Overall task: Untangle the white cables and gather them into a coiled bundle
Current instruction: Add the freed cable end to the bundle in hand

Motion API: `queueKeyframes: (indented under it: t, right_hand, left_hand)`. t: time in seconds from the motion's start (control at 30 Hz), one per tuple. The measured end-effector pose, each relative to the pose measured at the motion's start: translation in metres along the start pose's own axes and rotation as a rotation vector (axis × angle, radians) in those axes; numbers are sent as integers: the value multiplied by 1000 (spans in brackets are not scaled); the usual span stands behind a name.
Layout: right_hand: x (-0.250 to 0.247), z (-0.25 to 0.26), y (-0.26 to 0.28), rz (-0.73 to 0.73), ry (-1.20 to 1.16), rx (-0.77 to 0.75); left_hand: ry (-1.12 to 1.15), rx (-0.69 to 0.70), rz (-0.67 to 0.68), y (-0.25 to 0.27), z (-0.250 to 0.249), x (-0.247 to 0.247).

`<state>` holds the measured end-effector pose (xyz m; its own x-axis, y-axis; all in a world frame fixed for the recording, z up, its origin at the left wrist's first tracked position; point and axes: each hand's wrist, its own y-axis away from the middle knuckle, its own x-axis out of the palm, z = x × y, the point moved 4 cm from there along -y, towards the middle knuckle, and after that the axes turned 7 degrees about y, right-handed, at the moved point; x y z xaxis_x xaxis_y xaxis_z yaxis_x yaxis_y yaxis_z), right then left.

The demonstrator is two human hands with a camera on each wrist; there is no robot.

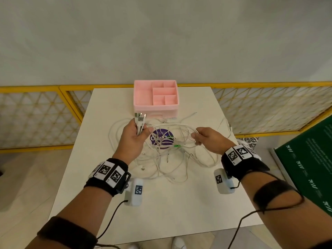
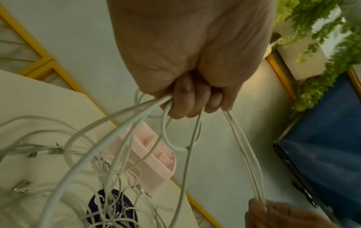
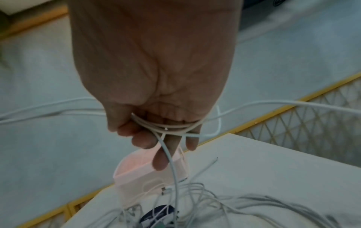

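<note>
**Still early: ends gathered, tangle left**

Already your left hand (image 1: 133, 134) is closed around a cluster of plug ends, while your right hand (image 1: 209, 139) curls its fingers over a few strands stretched between the two. Most of the white cables (image 1: 167, 159) lie knotted mid-frame on the desk (image 1: 161, 212), below the pink organizer (image 1: 156, 95). No coil exists yet.

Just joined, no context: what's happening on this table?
A person is sorting a tangle of white cables on a white table. The left hand grips several plug ends bunched together, raised above the table. The right hand holds a few strands stretched across from the left. Most cable still lies knotted between them, in front of an empty pink organizer. No coil yet.
</note>
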<state>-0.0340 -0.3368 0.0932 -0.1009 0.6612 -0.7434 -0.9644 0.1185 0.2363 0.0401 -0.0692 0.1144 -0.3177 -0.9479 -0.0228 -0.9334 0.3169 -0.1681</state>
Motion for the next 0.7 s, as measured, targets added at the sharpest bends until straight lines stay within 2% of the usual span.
queueKeyframes:
  t: [0.07, 0.2, 0.27, 0.33, 0.4, 0.53, 0.6, 0.7]
  right_hand:
    - [-4, 4, 0, -90, -80, -5]
    - [-33, 42, 1, -341, -448, -124]
    - [-45, 60, 2, -378, -528, -183]
    - [-46, 66, 2, -318, -561, -198]
    - [-38, 60, 4, -207, -467, -167]
    - [-11, 23, 9, -11, 24, -39]
    - [2, 2, 6, 30, 145, 34]
    - [12, -24, 2, 3, 159, 120]
  left_hand:
    - [-16, -2, 8, 0, 6, 2]
    - [11, -48, 11, 1, 21, 8]
    - [28, -59, 5, 1, 24, 9]
    - [55, -70, -51, -1, 24, 3]
    - [75, -60, -141, -5, 21, -7]
    - [28, 19, -255, -12, 11, -23]
    - [10, 46, -306, -14, 9, -31]
    - [3, 66, -336, -14, 11, -37]
